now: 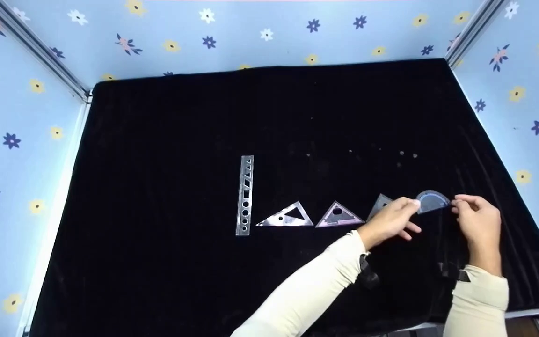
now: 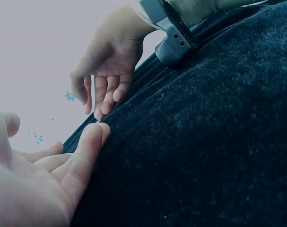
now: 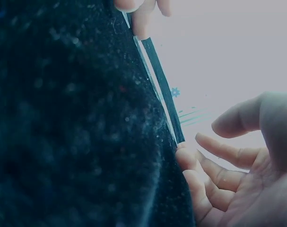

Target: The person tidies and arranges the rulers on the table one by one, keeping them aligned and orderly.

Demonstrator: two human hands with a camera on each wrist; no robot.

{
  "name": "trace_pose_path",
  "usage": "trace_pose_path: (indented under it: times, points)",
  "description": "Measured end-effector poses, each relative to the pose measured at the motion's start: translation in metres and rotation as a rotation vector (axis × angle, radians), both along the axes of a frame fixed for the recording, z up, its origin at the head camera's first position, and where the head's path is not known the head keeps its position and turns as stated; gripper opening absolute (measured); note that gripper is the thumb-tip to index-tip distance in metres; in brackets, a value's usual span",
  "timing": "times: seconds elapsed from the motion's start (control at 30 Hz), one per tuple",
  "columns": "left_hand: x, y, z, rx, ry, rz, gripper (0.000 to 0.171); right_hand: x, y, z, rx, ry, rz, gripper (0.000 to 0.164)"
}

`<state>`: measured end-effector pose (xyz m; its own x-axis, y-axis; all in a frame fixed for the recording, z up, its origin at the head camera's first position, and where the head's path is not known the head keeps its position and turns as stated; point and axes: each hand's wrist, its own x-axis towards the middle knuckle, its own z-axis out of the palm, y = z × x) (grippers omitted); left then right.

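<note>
A clear protractor lies near the right side of the black cloth, flat edge facing the person. My left hand touches its left end with a fingertip, and other fingers reach out below. At its right corner, my right hand touches with its fingertips; the right wrist view shows the thumb apart from them. The protractor's edge appears there as a thin strip between both hands. Partly hidden by the left hand is a dark set square. In the left wrist view the fingertips almost hide the protractor.
Left of the hands lie a pinkish set square, a clear set square and an upright stencil ruler with cut-out shapes. Black cloth covers the table. Blue flowered panels stand at the back and sides.
</note>
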<state>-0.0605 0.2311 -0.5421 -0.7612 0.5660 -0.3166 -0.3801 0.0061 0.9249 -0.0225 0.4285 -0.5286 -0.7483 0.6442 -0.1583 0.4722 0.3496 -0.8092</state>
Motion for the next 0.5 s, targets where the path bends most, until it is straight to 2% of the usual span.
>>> trace_pose_path:
  times: [0.27,0.5]
  points:
    - [-0.0029,-0.0017,-0.0039,0.069,-0.022,0.047,0.031,-0.0025,-0.0006,-0.0016,-0.001,0.004,0.006,0.023]
    - [-0.0038,-0.0050,-0.0041,0.185,-0.018,0.103,0.029,-0.0031,-0.0016,0.0000,0.024,0.006,0.009,0.025]
